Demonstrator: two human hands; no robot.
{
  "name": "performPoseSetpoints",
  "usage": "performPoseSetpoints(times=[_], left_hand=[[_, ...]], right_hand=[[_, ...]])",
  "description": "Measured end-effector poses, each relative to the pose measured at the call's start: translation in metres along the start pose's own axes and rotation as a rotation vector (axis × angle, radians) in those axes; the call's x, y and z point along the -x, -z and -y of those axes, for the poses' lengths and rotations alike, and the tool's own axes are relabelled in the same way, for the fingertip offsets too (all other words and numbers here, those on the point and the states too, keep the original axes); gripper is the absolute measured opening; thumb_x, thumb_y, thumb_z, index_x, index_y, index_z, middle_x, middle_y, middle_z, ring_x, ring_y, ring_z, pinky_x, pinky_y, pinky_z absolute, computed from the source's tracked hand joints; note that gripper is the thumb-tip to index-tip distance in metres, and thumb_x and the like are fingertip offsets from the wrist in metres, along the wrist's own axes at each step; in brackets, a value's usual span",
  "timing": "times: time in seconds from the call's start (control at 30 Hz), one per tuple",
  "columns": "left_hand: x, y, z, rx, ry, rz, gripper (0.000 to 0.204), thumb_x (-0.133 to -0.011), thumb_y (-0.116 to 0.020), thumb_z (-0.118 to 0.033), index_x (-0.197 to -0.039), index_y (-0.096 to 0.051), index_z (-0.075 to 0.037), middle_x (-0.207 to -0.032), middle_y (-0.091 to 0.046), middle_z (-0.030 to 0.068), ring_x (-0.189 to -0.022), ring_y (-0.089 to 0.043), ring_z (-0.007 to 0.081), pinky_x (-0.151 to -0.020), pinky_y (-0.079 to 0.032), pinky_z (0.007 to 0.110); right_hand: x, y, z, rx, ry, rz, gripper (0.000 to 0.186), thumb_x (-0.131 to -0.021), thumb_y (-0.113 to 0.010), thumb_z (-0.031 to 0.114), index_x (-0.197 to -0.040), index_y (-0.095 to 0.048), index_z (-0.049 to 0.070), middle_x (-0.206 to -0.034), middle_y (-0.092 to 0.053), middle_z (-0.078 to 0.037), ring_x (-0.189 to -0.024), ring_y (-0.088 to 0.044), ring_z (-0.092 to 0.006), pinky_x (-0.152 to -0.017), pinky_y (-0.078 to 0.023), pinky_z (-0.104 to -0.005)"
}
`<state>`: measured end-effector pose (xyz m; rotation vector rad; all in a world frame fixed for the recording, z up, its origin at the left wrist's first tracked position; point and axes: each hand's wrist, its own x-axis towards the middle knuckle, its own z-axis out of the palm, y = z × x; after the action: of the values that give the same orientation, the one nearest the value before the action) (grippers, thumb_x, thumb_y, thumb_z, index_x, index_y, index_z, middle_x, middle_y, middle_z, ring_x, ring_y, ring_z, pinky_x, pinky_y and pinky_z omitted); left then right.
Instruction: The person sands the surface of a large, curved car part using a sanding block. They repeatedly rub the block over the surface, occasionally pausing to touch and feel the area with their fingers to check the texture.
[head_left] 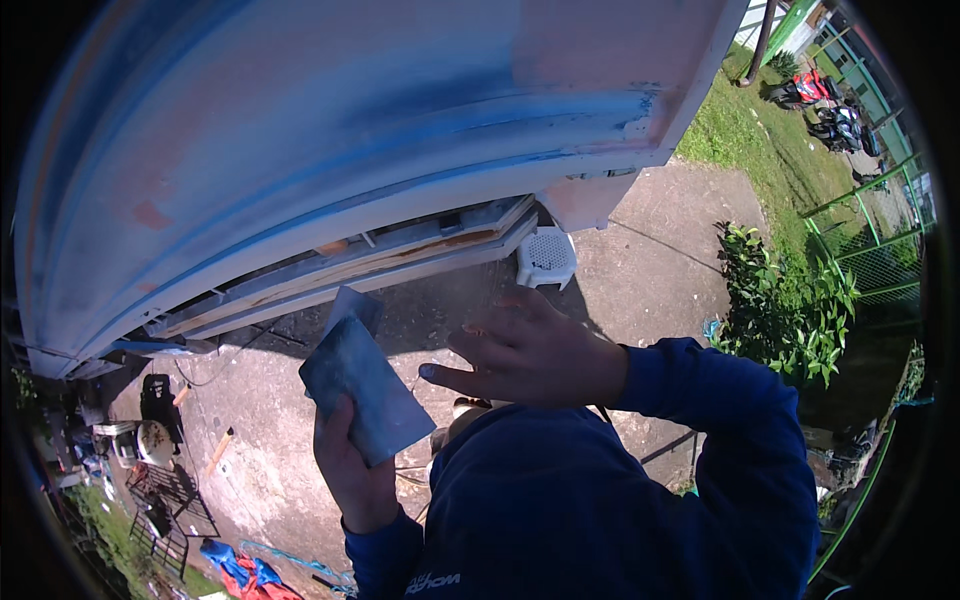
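Note:
My left hand grips a sheet of what looks like sandpaper, blue-grey with pale dust on its face. Its thumb lies over the lower edge, and a smaller flap sticks out past the top edge. To the right of the sheet, apart from it, my right hand hangs in the air with fingers spread and nothing visible in them. Beyond both hands rises a large curved body panel, patched in white, blue and pinkish tones, with scuffed paint near its right end.
A white plastic stool stands below the panel's right end. Long ledges run under the panel. At right are a leafy shrub, a green fence and parked motorcycles. Blue and red cloth lies at lower left.

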<state>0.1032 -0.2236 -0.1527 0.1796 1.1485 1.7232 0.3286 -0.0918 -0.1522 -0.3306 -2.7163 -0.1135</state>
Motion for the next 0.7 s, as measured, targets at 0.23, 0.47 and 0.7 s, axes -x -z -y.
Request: performPoseSetpoints(times=[0.23, 0.47, 0.7], left_hand=[[-0.025, -0.049, 0.015, -0.146, 0.250, 0.224, 0.046, -0.097, -0.061, -0.020, -0.135, -0.048, 0.002, -0.119, -0.063, 0.0140, -0.106, -0.065, 0.0243, -0.090, -0.056, 0.038], [-0.077, -0.077, 0.080, -0.219, 0.581, 0.402, 0.041, -0.095, -0.058, -0.011, -0.133, -0.050, 0.003, -0.122, -0.063, 0.0151, -0.111, -0.065, 0.0266, -0.097, -0.054, 0.041], [-0.104, -0.088, 0.086, -0.379, 0.713, 0.547, 0.040, -0.095, -0.055, -0.008, -0.133, -0.050, 0.003, -0.126, -0.062, 0.0166, -0.113, -0.065, 0.0276, -0.101, -0.052, 0.041]], right_hand=[[0.077, -0.006, -0.029, -0.721, -0.747, -0.432, 0.064, -0.088, -0.057, -0.009, -0.147, -0.049, 0.014, -0.128, -0.053, -0.010, -0.116, -0.054, -0.0244, -0.097, -0.048, -0.0367], [0.123, -0.010, -0.064, -1.047, -1.244, -0.928, 0.062, -0.090, -0.051, -0.008, -0.149, -0.045, 0.009, -0.134, -0.049, -0.012, -0.119, -0.053, -0.0215, -0.099, -0.046, -0.0315], [0.113, -0.026, -0.132, -0.133, -1.225, -0.781, 0.065, -0.085, -0.051, -0.006, -0.148, -0.044, 0.007, -0.140, -0.046, -0.019, -0.131, -0.044, -0.0371, -0.110, -0.040, -0.0413]])
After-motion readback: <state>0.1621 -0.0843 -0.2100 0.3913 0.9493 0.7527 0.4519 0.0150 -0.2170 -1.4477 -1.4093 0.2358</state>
